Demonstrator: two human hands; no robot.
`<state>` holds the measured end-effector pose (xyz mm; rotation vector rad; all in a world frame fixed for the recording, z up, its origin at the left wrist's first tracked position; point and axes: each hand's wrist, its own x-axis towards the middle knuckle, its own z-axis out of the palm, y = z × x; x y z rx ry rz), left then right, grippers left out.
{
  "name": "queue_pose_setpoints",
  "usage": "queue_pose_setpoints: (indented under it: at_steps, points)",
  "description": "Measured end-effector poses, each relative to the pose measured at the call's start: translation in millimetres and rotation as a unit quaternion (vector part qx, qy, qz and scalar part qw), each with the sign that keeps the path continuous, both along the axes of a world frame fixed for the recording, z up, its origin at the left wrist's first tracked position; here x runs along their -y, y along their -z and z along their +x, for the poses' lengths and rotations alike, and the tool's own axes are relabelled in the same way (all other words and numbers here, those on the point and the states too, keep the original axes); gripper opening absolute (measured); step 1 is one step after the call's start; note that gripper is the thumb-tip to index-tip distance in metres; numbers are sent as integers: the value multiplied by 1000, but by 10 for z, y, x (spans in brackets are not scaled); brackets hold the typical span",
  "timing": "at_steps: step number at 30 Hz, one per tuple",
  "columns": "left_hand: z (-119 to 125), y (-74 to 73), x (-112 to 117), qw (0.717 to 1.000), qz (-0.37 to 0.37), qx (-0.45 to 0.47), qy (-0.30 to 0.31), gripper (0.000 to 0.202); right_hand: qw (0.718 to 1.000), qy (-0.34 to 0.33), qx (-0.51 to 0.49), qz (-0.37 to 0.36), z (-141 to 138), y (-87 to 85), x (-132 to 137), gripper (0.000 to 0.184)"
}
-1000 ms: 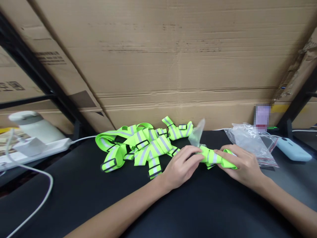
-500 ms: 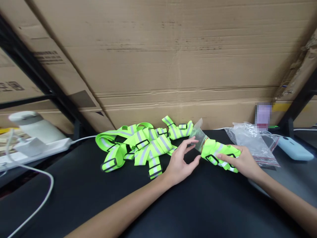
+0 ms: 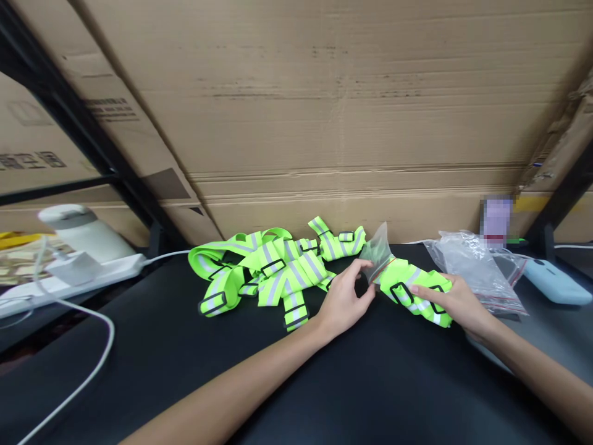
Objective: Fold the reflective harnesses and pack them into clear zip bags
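Grips bundle [image 3: 417,292] in right hand [image 3: 458,303]. Touches bag [image 3: 377,246] with loosely curved left hand [image 3: 343,301]; cannot tell whether gripping. Has bundle between both hands, meeting bag at end nearest left hand.

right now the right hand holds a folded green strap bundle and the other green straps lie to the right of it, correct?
Not quite: the other green straps lie to the left of the folded green strap bundle in the right hand, as the head view shows.
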<state>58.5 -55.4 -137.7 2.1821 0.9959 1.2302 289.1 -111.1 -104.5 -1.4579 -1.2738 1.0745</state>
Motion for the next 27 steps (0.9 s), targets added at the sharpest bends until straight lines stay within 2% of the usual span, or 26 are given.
queue_pose_setpoints:
  at_steps: [4, 7, 11, 15, 18, 23, 27]
  points:
    - [-7, -24, -2, 999, 42, 22, -17, 29, 998, -10, 57, 35, 3, 23, -6, 44]
    - [-1, -78, 28, 993, 115, 30, -19, 26, 991, -29, 100, 80, -25, 28, 14, 40]
    - [23, -133, 83, 980, 196, 25, -39, 23, 986, -42, 126, 101, -74, 10, 51, 35]
    - [38, -149, 106, 961, 269, -4, -68, 27, 992, -22, 98, 81, -58, 11, 45, 35]
    - [40, -155, 100, 947, 314, -30, -57, 32, 997, 2, 50, 54, -43, 43, 28, 36]
    - [32, -175, 92, 939, 340, -47, -22, 35, 999, 30, -19, 40, -99, 90, 42, 37]
    - [39, -189, 132, 944, 327, -30, -26, 29, 996, 28, 22, 87, -139, 84, 63, 35]
